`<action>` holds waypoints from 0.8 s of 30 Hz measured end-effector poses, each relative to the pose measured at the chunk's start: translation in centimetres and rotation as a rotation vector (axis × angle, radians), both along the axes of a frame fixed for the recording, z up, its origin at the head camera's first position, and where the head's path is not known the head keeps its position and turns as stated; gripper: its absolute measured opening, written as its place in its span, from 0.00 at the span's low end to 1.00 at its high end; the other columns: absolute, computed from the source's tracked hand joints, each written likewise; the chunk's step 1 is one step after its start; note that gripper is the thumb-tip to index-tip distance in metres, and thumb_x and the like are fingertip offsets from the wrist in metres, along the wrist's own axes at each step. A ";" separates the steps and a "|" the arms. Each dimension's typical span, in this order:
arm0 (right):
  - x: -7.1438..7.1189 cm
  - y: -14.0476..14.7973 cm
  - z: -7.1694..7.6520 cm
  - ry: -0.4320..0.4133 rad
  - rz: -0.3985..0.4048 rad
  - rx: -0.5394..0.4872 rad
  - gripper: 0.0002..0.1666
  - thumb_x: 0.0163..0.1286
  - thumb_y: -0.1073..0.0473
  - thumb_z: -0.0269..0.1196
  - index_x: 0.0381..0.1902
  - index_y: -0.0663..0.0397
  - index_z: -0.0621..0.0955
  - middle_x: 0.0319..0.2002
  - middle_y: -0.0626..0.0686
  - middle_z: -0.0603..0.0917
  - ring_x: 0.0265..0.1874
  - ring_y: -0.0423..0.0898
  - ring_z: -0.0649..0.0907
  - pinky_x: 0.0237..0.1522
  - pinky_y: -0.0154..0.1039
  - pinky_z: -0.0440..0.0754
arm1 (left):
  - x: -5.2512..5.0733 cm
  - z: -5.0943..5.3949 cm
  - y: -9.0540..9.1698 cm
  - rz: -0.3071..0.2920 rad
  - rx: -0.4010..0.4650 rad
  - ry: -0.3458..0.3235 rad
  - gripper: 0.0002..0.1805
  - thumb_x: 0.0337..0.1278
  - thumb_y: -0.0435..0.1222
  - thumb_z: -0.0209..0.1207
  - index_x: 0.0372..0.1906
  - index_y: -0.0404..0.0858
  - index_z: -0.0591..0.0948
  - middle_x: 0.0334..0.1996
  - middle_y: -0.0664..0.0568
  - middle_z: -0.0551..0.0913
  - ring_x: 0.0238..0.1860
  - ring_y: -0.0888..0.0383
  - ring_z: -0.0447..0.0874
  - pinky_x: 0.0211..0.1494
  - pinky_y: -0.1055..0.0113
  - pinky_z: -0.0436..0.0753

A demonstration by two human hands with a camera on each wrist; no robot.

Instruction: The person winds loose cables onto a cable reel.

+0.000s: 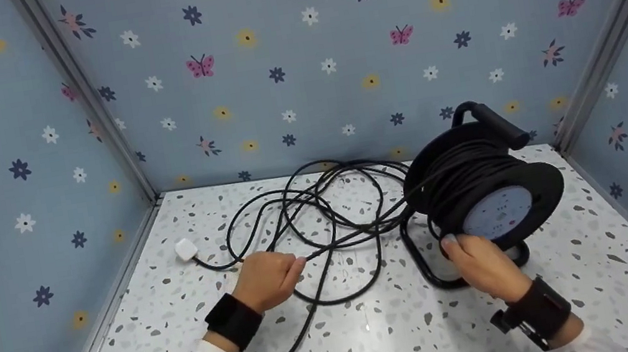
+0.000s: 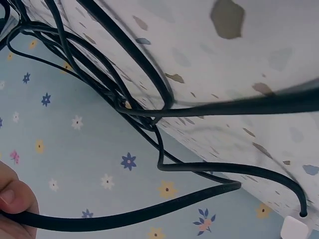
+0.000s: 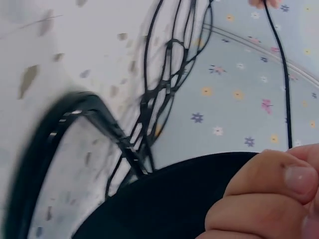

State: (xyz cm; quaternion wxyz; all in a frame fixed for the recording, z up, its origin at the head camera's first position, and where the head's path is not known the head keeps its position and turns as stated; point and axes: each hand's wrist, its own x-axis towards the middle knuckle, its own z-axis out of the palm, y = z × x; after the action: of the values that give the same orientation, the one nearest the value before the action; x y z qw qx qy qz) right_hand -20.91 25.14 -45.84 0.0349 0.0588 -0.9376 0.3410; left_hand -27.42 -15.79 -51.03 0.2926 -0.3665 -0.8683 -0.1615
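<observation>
A black cable reel (image 1: 542, 184) with a pale blue socket face (image 1: 498, 213) stands tilted at the right of the head view. My right hand (image 1: 487, 267) grips the near edge of its disc, fingers curled; whether a knob is under them is hidden. My left hand (image 1: 269, 281) holds the black cable (image 2: 124, 217) in a curled fist, left of the reel. From that fist the cable runs up to the wound drum. Loose loops of cable (image 1: 380, 266) lie between both hands. A white plug (image 1: 186, 250) rests beyond my left hand.
The reel has a carrying handle (image 1: 498, 125) on top and a tubular black stand (image 1: 430, 274) below. Flower-patterned panels (image 1: 300, 90) enclose the speckled white table (image 1: 353, 346) at the back and sides. Metal posts (image 1: 94, 103) mark the corners.
</observation>
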 end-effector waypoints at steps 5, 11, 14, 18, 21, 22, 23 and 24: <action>0.1 0.1 1.1 0.045 -0.015 -0.061 0.28 0.90 0.50 0.48 0.23 0.49 0.69 0.21 0.45 0.66 0.22 0.45 0.69 0.30 0.40 0.68 | 0.5 0.1 1.9 -0.028 -0.015 0.007 0.30 0.73 0.40 0.57 0.11 0.45 0.64 0.12 0.65 0.51 0.16 0.70 0.42 0.23 0.74 0.47; 0.0 0.6 3.0 0.127 -0.077 -0.130 0.26 0.89 0.50 0.49 0.30 0.55 0.79 0.22 0.47 0.74 0.23 0.44 0.74 0.33 0.39 0.72 | 0.7 0.3 3.9 -0.037 -0.020 -0.043 0.30 0.75 0.41 0.55 0.11 0.46 0.65 0.12 0.66 0.51 0.15 0.69 0.45 0.23 0.73 0.50; -0.1 1.1 4.1 0.162 -0.103 -0.152 0.27 0.89 0.49 0.49 0.30 0.57 0.79 0.22 0.46 0.75 0.24 0.44 0.75 0.33 0.38 0.72 | 0.7 0.6 5.2 -0.042 -0.024 -0.068 0.29 0.77 0.41 0.54 0.12 0.47 0.64 0.12 0.66 0.52 0.15 0.68 0.46 0.22 0.73 0.50; -0.4 2.4 5.2 0.194 -0.150 -0.205 0.28 0.89 0.49 0.49 0.32 0.61 0.80 0.21 0.45 0.75 0.24 0.43 0.76 0.33 0.36 0.72 | 0.6 0.9 7.3 -0.054 -0.035 -0.077 0.29 0.77 0.42 0.53 0.13 0.47 0.63 0.13 0.66 0.51 0.15 0.67 0.47 0.22 0.72 0.50; -0.6 3.5 5.8 0.217 -0.183 -0.250 0.29 0.89 0.48 0.49 0.33 0.62 0.80 0.20 0.45 0.75 0.22 0.42 0.75 0.31 0.35 0.72 | 0.6 1.1 8.8 -0.076 -0.033 -0.063 0.29 0.77 0.41 0.52 0.12 0.46 0.65 0.13 0.66 0.51 0.15 0.66 0.49 0.22 0.72 0.51; -0.7 3.8 5.9 0.225 -0.192 -0.256 0.29 0.90 0.47 0.49 0.32 0.62 0.79 0.20 0.46 0.75 0.22 0.42 0.75 0.31 0.35 0.71 | 0.5 1.2 9.3 -0.081 -0.033 -0.055 0.29 0.77 0.41 0.52 0.13 0.46 0.65 0.13 0.65 0.51 0.15 0.66 0.50 0.22 0.72 0.51; -0.7 4.2 6.1 0.233 -0.201 -0.259 0.29 0.90 0.47 0.49 0.32 0.62 0.79 0.20 0.46 0.74 0.22 0.41 0.74 0.31 0.35 0.71 | 0.5 1.3 9.7 -0.087 -0.033 -0.052 0.29 0.77 0.41 0.52 0.12 0.46 0.65 0.13 0.65 0.51 0.15 0.65 0.51 0.22 0.72 0.52; -0.8 4.5 6.2 0.237 -0.210 -0.258 0.29 0.90 0.46 0.49 0.32 0.62 0.79 0.20 0.47 0.75 0.22 0.41 0.75 0.31 0.35 0.71 | 0.4 1.3 10.1 -0.092 -0.031 -0.046 0.29 0.77 0.41 0.52 0.12 0.46 0.66 0.13 0.65 0.52 0.14 0.65 0.53 0.22 0.71 0.53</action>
State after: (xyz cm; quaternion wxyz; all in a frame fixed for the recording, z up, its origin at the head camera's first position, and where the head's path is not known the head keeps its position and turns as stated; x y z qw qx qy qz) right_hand -21.69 29.61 -39.65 0.1875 -0.0047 -0.8763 0.4437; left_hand -27.03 -5.68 -49.72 0.2593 -0.4065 -0.8595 -0.1696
